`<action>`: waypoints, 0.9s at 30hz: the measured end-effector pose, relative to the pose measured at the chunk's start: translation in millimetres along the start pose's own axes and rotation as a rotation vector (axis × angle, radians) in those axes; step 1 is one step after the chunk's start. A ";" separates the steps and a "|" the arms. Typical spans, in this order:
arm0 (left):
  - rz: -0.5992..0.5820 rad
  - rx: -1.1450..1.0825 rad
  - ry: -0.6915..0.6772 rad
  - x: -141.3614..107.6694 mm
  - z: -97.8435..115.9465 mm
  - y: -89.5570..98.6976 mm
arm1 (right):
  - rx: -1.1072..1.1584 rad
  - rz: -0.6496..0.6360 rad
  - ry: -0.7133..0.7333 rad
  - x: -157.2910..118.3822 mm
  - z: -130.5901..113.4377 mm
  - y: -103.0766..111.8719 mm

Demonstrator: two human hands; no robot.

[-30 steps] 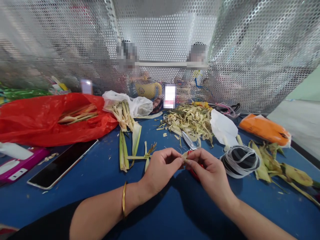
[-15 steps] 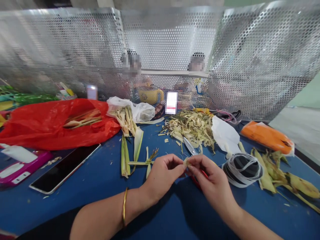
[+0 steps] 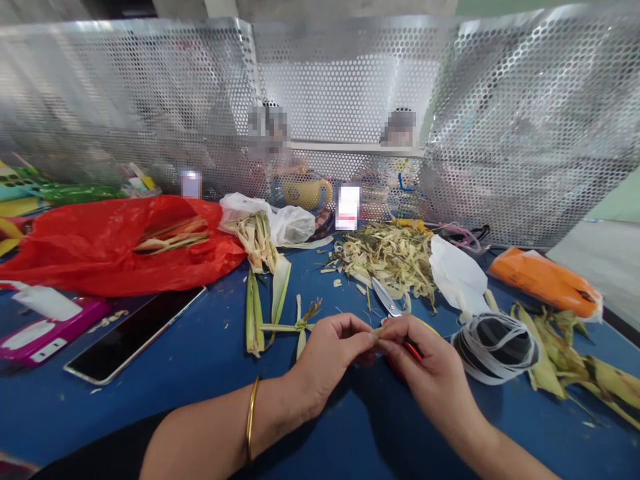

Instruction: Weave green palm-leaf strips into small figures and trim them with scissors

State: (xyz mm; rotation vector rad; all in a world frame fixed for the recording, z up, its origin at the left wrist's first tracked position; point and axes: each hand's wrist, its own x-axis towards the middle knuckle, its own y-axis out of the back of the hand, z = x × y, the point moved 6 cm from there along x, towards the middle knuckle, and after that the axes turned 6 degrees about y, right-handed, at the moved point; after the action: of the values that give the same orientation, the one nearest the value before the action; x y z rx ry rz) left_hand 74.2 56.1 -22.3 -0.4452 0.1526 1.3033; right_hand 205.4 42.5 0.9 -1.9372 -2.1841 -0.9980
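Observation:
My left hand (image 3: 331, 363) and my right hand (image 3: 434, 365) meet above the blue table. Their fingertips are closed in a pinch on a small, pale yellowish leaf strip (image 3: 379, 332), most of it hidden by the fingers. Scissors (image 3: 384, 295) with red handles lie behind and partly beneath my right hand, blades pointing away. Just left of my left hand rests a cross-shaped knotted leaf piece (image 3: 300, 325) with a brownish tuft. Beyond it lie green leaf stalks (image 3: 254, 313).
A heap of leaf shreds (image 3: 390, 257) lies ahead. A spool of white cord (image 3: 495, 350) and dry husks (image 3: 545, 360) sit right. Left are a phone (image 3: 135, 337), a purple power strip (image 3: 55, 330) and a red plastic bag (image 3: 90, 247). Behind a perforated metal screen (image 3: 345, 87), two people are visible.
The view has shifted slightly, so the table items appear a little further right. Both hands keep their pinch on the leaf strip, with small finger movements only.

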 end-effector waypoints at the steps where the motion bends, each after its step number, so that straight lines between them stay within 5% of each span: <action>1: 0.008 0.038 -0.032 0.3 1.3 0.6 | 0.019 0.019 -0.028 -0.6 1.4 0.3; 9: 0.017 0.277 -0.215 -0.5 6.6 2.0 | 0.191 0.112 -0.186 -1.5 5.5 1.4; 19: 0.006 0.280 -0.226 -4.0 11.6 -2.3 | 0.220 0.138 -0.211 -2.6 9.0 1.4; 27: -0.022 -0.033 0.047 1.9 -5.3 -0.2 | 0.171 0.117 -0.118 0.4 5.8 2.3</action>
State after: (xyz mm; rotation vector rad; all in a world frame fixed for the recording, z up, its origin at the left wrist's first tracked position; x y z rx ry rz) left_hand 75.6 55.6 -27.7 -0.5047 0.1656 1.2757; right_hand 209.5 45.7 -2.5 -2.0629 -2.1063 -0.6726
